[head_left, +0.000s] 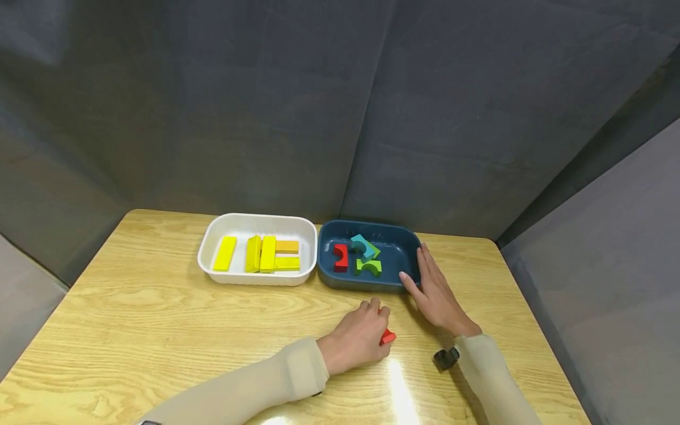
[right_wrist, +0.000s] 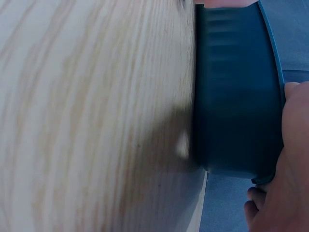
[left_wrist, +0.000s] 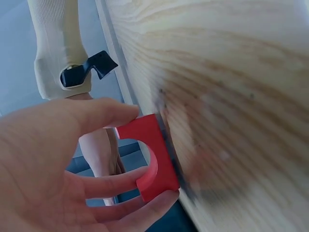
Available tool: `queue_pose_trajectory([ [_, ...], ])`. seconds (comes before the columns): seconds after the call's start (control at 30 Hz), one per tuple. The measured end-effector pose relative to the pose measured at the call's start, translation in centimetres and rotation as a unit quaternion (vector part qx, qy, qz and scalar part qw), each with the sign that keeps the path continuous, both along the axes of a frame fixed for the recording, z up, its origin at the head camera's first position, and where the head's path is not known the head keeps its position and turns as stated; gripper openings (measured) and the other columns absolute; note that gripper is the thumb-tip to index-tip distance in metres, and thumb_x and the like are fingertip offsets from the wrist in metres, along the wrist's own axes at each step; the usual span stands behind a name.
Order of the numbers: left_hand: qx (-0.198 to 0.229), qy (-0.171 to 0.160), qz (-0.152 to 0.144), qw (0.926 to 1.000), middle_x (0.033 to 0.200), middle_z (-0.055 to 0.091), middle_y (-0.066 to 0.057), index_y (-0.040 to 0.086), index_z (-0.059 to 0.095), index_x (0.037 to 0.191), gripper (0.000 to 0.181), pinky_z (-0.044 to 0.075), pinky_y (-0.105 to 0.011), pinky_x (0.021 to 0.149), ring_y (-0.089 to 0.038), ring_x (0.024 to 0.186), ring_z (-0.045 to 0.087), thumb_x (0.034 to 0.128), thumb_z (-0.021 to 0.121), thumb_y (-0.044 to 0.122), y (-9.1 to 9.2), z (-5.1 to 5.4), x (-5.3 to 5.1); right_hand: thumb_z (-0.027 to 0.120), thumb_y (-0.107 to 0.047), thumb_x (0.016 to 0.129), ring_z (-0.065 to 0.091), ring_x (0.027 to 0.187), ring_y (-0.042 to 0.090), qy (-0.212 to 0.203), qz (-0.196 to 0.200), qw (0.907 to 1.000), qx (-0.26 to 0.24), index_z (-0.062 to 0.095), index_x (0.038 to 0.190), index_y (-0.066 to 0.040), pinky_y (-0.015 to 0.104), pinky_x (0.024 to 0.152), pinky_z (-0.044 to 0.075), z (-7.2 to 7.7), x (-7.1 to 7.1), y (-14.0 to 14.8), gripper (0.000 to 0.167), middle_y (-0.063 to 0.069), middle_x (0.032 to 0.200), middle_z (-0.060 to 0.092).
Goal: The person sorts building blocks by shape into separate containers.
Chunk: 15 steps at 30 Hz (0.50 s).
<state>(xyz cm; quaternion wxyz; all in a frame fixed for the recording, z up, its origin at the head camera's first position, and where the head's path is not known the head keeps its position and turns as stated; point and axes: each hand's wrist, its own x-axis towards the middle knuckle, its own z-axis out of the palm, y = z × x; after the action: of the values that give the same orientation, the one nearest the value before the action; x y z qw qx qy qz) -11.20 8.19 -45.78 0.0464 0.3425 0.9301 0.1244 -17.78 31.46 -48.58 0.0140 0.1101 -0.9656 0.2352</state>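
My left hand (head_left: 357, 337) pinches a red arch block (left_wrist: 164, 166) between thumb and fingers, low over the wooden table in front of the dark blue tray (head_left: 366, 284). In the left wrist view, the block's curved cut-out faces the palm. My right hand (head_left: 440, 301) lies against the tray's right end, fingers extended along the outside and thumb at the front rim. Inside the tray are another red arch block (head_left: 340, 258), a light blue arch block (head_left: 363, 245) and a green arch block (head_left: 369, 267). A further green piece (head_left: 376, 251) is partly hidden under the light blue one.
A white tray (head_left: 255, 280) stands just left of the blue tray. It holds several yellow blocks (head_left: 225, 254) and an orange-yellow block (head_left: 287, 247). Behind the table (head_left: 159, 330) hangs a dark grey curtain (head_left: 265, 118). A black device (head_left: 446, 358) is on the right wrist.
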Motion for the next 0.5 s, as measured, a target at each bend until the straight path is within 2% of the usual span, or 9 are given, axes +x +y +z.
queue_pose_trajectory([
  [0.17,0.015,-0.011,0.001,0.9998,0.123,0.063,-0.013,0.004,0.067,0.133,0.053,0.057,-0.024,0.07,-0.021,0.095,0.059,0.0926,0.083,0.036,-0.8,0.2,0.2,0.041,-0.056,0.113,0.005,0.165,0.042,0.002,0.003,1.0,-0.003,0.003,0.172,-0.002,0.069,0.129,0.013,0.1,0.0,0.0,0.088,0.013,0.181,-0.006],
  [0.33,0.03,0.004,0.003,0.9995,0.111,0.062,-0.01,0.004,0.069,0.124,0.046,0.053,-0.023,0.065,-0.019,0.087,0.057,0.0915,0.083,0.033,-1.5,0.3,0.6,0.041,-0.056,0.113,0.006,0.165,0.043,0.003,0.004,1.0,-0.001,0.003,0.172,-0.002,0.069,0.129,0.014,0.1,-0.1,0.0,0.088,0.011,0.181,-0.006],
  [0.5,0.033,0.01,0.009,0.9994,0.11,0.061,-0.007,0.006,0.07,0.122,0.045,0.052,-0.022,0.065,-0.017,0.085,0.055,0.0903,0.084,0.035,-2.1,0.7,0.9,0.042,-0.056,0.113,0.006,0.165,0.043,0.001,0.005,1.0,-0.002,0.002,0.172,-0.003,0.069,0.129,0.014,0.1,-0.1,0.0,0.089,0.009,0.181,-0.007],
])
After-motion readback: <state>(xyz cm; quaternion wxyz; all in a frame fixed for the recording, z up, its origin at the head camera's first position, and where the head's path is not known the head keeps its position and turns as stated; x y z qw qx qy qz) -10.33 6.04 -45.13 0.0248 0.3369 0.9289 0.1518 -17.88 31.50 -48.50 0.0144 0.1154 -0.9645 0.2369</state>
